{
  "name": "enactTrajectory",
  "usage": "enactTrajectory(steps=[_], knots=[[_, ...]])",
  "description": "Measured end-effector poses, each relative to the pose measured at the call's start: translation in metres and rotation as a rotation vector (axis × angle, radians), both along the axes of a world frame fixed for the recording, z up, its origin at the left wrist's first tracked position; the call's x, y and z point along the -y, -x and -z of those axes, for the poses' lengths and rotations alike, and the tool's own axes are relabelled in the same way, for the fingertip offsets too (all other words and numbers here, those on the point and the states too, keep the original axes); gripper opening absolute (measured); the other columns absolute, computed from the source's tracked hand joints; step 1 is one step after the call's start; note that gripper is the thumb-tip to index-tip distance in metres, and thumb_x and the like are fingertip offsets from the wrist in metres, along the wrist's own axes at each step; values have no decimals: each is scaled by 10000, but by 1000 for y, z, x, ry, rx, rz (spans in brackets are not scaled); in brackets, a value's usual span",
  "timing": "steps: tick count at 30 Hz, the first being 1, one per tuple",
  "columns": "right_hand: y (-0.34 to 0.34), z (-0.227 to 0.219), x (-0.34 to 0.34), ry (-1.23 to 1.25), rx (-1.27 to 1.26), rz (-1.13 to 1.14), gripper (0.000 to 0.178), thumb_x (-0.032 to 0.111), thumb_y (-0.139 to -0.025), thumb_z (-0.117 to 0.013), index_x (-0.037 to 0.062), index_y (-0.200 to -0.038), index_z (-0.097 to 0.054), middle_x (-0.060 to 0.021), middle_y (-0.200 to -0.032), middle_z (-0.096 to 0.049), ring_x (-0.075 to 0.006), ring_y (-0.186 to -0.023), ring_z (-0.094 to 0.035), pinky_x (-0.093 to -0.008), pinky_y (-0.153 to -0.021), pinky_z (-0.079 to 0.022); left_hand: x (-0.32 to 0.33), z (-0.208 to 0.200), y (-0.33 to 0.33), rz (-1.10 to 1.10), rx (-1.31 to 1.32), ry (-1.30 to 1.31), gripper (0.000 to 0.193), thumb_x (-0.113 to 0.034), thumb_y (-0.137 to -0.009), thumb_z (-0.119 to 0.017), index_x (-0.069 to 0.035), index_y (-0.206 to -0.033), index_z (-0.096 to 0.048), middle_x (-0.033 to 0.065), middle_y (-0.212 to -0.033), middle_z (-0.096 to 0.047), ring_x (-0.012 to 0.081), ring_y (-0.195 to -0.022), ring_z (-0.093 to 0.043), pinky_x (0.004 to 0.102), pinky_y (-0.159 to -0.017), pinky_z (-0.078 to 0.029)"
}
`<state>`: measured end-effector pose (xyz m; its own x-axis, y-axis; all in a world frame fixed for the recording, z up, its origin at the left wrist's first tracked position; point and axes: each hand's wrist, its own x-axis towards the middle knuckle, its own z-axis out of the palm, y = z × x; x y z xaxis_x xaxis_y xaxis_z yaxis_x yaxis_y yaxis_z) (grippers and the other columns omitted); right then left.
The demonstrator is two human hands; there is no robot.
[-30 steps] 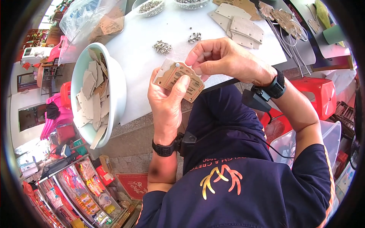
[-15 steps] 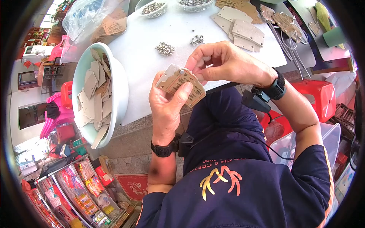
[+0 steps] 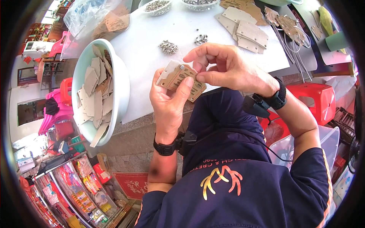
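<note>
My left hand [image 3: 167,103] grips a small stack of brown printed cardboard cards [image 3: 176,78], thumb on the front, fingers behind. The top card has scalloped edges and small holes. A silvery metal stud [image 3: 182,67] sits near its upper edge. Over the card's right edge is my right hand [image 3: 227,69], its fingers curled and the thumb tip against the card. Whatever lies between those fingertips is hidden. Beyond my hands, a pile of small metal fasteners [image 3: 168,47] and a smaller cluster of metal rings [image 3: 201,39] lie on the white tabletop [image 3: 140,62].
A pale green basin [image 3: 121,87] full of grey cardboard pieces stands at the left. Clear tubs of metal parts [image 3: 156,11] are at the back. Stacked cards [image 3: 251,34] lie back right, near white cords [image 3: 294,47]. A red stool [image 3: 315,100] stands to the right.
My right fingers have shifted from beside the stud down along the card's right edge. The cards have tilted slightly, showing more of the printed front. My left hand keeps its grip.
</note>
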<state>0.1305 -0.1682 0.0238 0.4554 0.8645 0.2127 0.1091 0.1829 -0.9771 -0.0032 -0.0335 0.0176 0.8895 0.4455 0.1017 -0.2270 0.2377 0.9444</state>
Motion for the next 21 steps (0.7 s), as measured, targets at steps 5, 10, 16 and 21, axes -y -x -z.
enactTrajectory(steps=[5,10,16,21], knots=[[6,0,-2,24,39,69,331,38,-851,-642,32,-1179,-598,-11,-803,-630,-85,-772,-596,-253,-709,-498,4,-3,0,-108,-29,-58,272,-40,-884,-664,-16,-1106,-508,75,-1002,-644,108,-888,-628,262,-764,-529],[11,-2,-5,-1,165,171,379,15,-830,-634,57,-1204,-583,-15,-791,-623,-119,-771,-616,-279,-712,-513,3,-3,0,-120,-26,-47,272,-41,-881,-668,-16,-1099,-506,79,-999,-647,112,-866,-633,257,-736,-534],[12,-3,-6,-19,224,201,417,-1,-811,-617,71,-1220,-569,-10,-803,-619,-138,-790,-624,-309,-753,-525,0,4,-1,-102,2,16,285,-32,-881,-664,-16,-1119,-510,79,-1024,-643,119,-928,-622,276,-797,-526],[5,-1,-7,-16,211,126,442,3,-813,-616,53,-1247,-545,-15,-802,-615,-126,-802,-616,-299,-765,-516,1,5,-3,-71,17,78,296,-20,-874,-666,-21,-1126,-513,81,-1041,-639,122,-945,-618,286,-828,-516]])
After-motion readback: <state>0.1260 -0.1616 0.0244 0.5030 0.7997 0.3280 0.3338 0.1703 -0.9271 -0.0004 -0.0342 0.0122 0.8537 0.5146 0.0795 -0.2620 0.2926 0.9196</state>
